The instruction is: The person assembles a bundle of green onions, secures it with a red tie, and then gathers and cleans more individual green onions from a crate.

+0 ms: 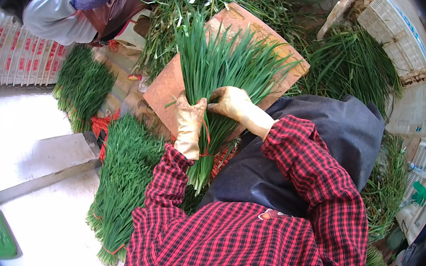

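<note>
Head view: a tan board lies under your leafy green bunch.
Your gloved right hand curls around its right side, your gloved left hand grips the left, and a red tie crosses the stems below.

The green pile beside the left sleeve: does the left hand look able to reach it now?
Probably yes: the green pile lies close beside the left sleeve, mostly uncovered, though the left hand would first have to release its bunch.
</note>
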### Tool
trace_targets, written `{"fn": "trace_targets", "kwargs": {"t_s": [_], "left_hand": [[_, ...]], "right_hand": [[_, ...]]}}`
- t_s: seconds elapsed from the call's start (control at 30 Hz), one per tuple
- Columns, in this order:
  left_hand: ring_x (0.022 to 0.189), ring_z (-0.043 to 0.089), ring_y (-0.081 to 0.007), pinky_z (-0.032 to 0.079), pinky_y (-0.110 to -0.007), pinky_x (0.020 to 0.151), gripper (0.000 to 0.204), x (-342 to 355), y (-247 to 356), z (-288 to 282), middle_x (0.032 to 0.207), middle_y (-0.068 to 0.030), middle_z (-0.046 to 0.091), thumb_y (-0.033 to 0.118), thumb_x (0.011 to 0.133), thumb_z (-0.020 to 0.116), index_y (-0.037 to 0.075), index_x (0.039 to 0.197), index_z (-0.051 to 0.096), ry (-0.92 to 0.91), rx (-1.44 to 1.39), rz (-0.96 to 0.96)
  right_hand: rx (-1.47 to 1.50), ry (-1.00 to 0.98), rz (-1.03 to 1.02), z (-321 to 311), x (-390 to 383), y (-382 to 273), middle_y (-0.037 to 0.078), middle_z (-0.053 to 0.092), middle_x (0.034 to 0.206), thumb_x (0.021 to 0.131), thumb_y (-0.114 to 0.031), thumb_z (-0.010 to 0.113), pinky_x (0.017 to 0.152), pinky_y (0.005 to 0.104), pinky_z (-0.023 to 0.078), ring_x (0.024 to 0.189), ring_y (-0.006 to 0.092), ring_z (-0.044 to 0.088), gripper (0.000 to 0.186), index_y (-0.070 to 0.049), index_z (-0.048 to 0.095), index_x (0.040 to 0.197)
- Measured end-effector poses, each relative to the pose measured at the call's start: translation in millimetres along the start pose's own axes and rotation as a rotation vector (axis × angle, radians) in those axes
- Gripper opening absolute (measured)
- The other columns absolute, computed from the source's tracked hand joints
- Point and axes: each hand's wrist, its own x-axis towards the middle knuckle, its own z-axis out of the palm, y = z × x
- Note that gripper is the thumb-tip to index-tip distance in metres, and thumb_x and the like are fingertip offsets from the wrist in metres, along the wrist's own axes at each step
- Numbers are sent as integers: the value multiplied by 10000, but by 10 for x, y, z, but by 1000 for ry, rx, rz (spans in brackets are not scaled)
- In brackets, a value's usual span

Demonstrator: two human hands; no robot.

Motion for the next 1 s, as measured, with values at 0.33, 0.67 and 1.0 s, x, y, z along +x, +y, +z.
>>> {"fn": "trace_targets", "kwargs": {"t_s": [0.33, 0.67, 1.0], "left_hand": [[747, 667, -294, 526, -370, 733, 317, -40, 46, 10, 867, -157, 692, 90, 746, 696, -47, 1016, 604, 91, 22, 83], [811, 670, -338, 518, -394, 784, 405, 31, -206, 30, 928, -181, 696, 112, 738, 728, -45, 1089, 600, 126, -38, 125], [817, 671, -333, 521, -390, 790, 404, -11, -86, -74, 947, -182, 696, 121, 746, 745, -47, 1087, 608, 110, -54, 42]], "right_hand": [[-248, 182, 31, 260, 7, 100, 159, 700, 839, 809, -310, 617, 798, 411, 538, 828, 335, 685, 241, -91, 706, 856], [-172, 351, 176, -125, 11, 131, 160, 703, 859, 819, -317, 650, 796, 419, 537, 845, 332, 686, 251, -77, 697, 874], [739, 1032, 76, -1305, 95, 571, 26, 673, 746, 857, -225, 698, 617, 261, 472, 626, 120, 573, 187, -38, 689, 866]]}}
